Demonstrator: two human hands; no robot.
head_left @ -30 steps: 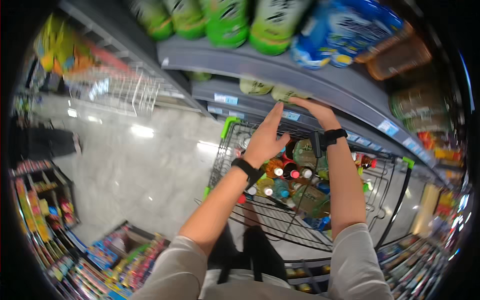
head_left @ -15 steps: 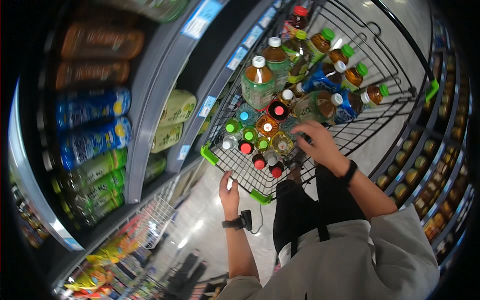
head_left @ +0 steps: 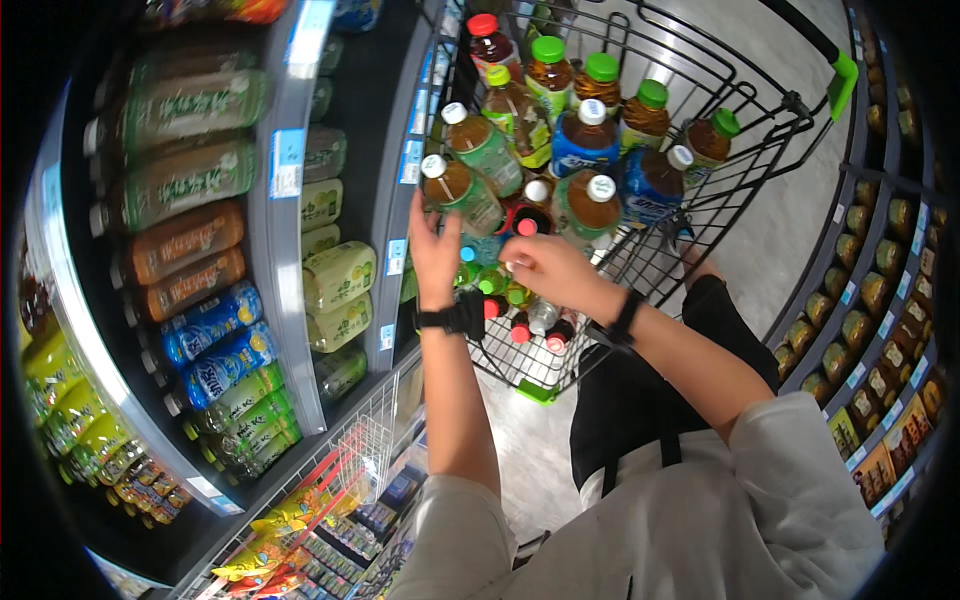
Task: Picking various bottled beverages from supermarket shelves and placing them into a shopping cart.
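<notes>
A wire shopping cart (head_left: 735, 235) full of drink bottles stands before me. My left hand (head_left: 436, 262) reaches up its left side with fingers apart, against or just beside a large white-capped bottle (head_left: 462, 195); contact is unclear. My right hand (head_left: 562, 275) is bent over the small bottles, its fingertips closed at a small bottle's white cap (head_left: 518, 264); that bottle's body is mostly hidden. Around it stand small bottles with a red cap (head_left: 526, 227), a green cap (head_left: 487, 285) and a blue cap (head_left: 467, 255). Another large white-capped bottle (head_left: 588, 210) stands behind my right hand.
Shelves of lying bottles (head_left: 185, 180) rise close on my left, with price tags along their edges. A wire rack with yellow snack bags (head_left: 290, 510) hangs below. Shelves of jars (head_left: 860, 250) line the right side. The cart's black handle (head_left: 800, 25) is at the far right.
My left hand has risen from outside the cart to the large bottles. My right hand has moved left and closed over the small bottles. The view has shifted, showing more of the left shelves.
</notes>
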